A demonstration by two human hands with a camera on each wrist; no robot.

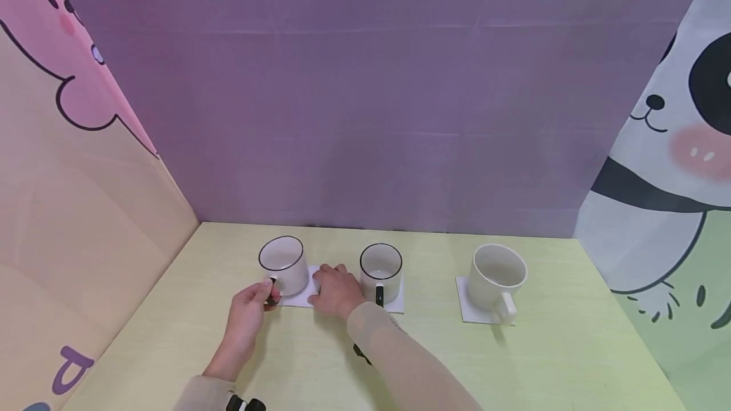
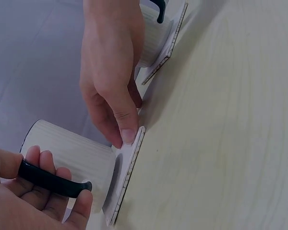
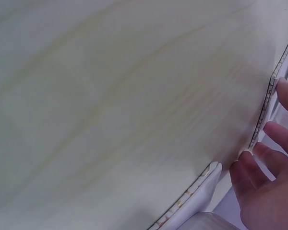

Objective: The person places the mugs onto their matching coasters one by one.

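Note:
A white mug with a dark rim (image 1: 293, 276) stands on a white square coaster (image 1: 296, 300) at the left. My left hand (image 1: 247, 309) holds this mug's black handle (image 2: 53, 182), fingers curled round it. My right hand (image 1: 338, 290) lies between this mug and a second dark-rimmed mug (image 1: 390, 287). Its thumb and fingertips touch the right side of the left coaster, the thumb by the near corner, as the right wrist view shows. The second mug sits on its own coaster (image 1: 396, 305), its black handle toward me.
At the right a plain white mug (image 1: 492, 278) stands on another white coaster (image 1: 469, 311), handle toward the front. All rest on a pale wood-grain table (image 1: 562, 335). A purple cloth (image 1: 365, 94) rises behind, with printed cartoon panels at both sides.

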